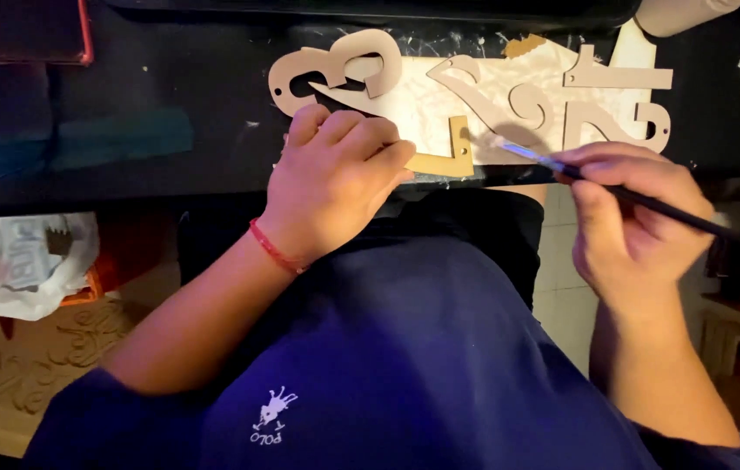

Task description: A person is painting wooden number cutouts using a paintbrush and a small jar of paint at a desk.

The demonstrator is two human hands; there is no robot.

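Brush poised over flat wooden cut-outs at the edge of a dark worktop.

I see my left hand [335, 178] pressing down on a thin cut-out piece [448, 157], fingers curled together with the tips on its near edge; the piece lies on a pale sheet [439, 100] at the front of the black table [126, 104]. My right hand [631, 218] pinches a slim paintbrush [648, 202] between thumb and fingertips, bristles just beside the piece. I judge the cut-outs to be light, stiff and thin, likely to snap at the narrow curls, so they are best held flat by a broad part. A curly cut-out [335, 70] lies above my left hand, and others lie to the right. My left hand hides most of the piece, so I cannot tell its full shape, and glare washes out any wet paint.
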